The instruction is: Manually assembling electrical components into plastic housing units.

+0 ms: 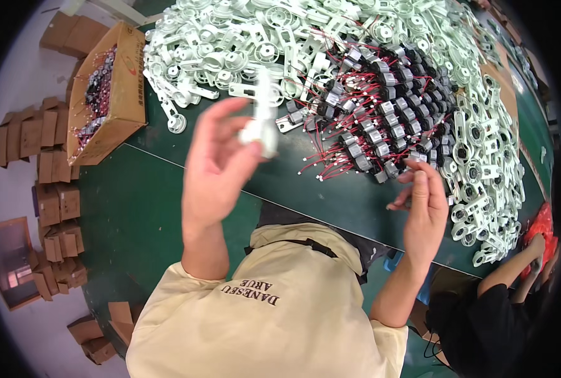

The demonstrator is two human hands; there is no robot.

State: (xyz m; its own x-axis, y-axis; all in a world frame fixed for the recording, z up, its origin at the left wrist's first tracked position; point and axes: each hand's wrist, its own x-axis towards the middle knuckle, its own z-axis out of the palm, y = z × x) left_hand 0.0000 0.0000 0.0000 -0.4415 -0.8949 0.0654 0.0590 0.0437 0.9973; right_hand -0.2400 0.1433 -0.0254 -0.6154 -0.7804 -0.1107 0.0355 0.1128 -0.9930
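Left hand pinches white part, right hand at motor stack

Dark green counter [280,177] spans the view. Big heap of loose white plastic parts [230,41] across its far side. Stack of small motors [397,113], silver-and-black, right of centre. Right of that, a pile of white parts with dark round inserts [479,167]. Open cardboard box [135,79] at left, wired pieces inside.

Left hand [214,167] is raised over the counter's near side, fingers closed, thumb pressed on the lower, round end of one white part [265,104] — roughly upright in view, motion-blurred, clear of the heap. Right hand [422,198] is at the near edge of the motor stack, fingers half curled, thumb near the index; can't tell if anything sits between them, or if they touch a motor.

Step in hand, my read: handling a single white part, other hand by the motors. Taking one motor from here would call for the right fingers to part around its body and keep clear of neighbours' thin red wires [358,80] — a likely snag.
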